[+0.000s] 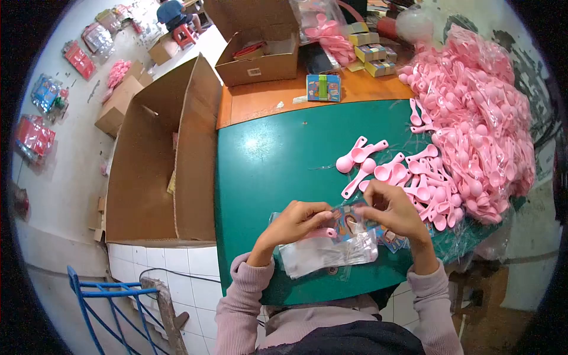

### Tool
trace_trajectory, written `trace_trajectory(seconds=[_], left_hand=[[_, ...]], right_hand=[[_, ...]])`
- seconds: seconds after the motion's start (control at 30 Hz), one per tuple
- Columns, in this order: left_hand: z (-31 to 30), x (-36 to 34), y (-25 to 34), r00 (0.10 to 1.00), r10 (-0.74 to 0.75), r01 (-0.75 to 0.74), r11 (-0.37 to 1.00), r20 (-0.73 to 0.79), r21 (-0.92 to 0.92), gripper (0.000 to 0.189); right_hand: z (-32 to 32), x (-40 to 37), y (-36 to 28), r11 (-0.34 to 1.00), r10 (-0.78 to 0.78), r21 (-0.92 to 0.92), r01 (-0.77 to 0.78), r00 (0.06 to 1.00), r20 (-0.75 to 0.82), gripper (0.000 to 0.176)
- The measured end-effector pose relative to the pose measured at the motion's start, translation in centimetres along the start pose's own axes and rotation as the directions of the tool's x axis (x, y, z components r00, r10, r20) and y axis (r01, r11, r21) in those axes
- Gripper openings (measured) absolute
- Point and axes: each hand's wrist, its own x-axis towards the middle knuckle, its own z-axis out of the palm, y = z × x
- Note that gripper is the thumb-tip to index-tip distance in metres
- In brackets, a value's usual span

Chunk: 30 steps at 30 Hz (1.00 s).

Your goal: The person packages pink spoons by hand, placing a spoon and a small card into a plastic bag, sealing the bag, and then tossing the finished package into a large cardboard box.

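Observation:
My left hand (300, 220) is closed, its thumb and fingers pinching the left side of a printed card (350, 220), which seems to be in a clear plastic bag. At the card's other side my right hand (391, 208) is closed on the upper edge. Just under my left fingers shows the handle of a pink spoon (322, 233); its bowl is hidden. A stack of clear plastic bags (322, 255) lies below my hands. More printed cards (395, 241) lie partly under my right wrist. Several loose pink spoons (387, 168) are spread beyond my right hand.
A large pile of bagged pink spoons (479, 124) covers the green table's (266, 154) right side. An open cardboard box (198, 160) stands at the left edge. Behind are a smaller box (260, 65) and banded card stacks (323, 87). Another person (171, 13) sits far back.

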Motion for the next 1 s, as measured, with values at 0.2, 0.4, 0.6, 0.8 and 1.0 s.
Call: trace_trajectory(seconds=[0.2, 0.4, 0.6, 0.8, 1.0], left_hand=[[0.0, -0.4, 0.1, 0.993, 0.035, -0.041, 0.998, -0.111, -0.051, 0.024], [-1.7, -1.6, 0.4, 0.989, -0.025, 0.027, 0.999, -0.143, 0.018, 0.023], [-1.7, -2.1, -0.2, 0.982, -0.023, 0.026, 1.000, -0.188, 0.016, 0.024], [-0.9, -2.3, -0.8, 0.967, 0.058, -0.067, 0.997, -0.246, -0.028, 0.024], [-2.8, -3.0, -3.3, 0.934, 0.016, 0.098, 0.949, -0.356, 0.300, 0.029]], right_hand=[[2.7, 0.7, 0.9, 0.985, -0.161, -0.063, 0.160, 0.987, -0.015, 0.018], [1.5, 0.8, 0.7, 0.949, -0.008, 0.315, 0.006, 1.000, 0.005, 0.013], [4.0, 1.8, -0.1, 0.996, -0.071, -0.048, 0.075, 0.995, 0.066, 0.015], [5.7, 3.7, -0.4, 0.953, -0.220, -0.203, 0.225, 0.974, 0.046, 0.022], [4.0, 6.9, 1.8, 0.989, -0.087, -0.106, 0.101, 0.987, 0.134, 0.018]])
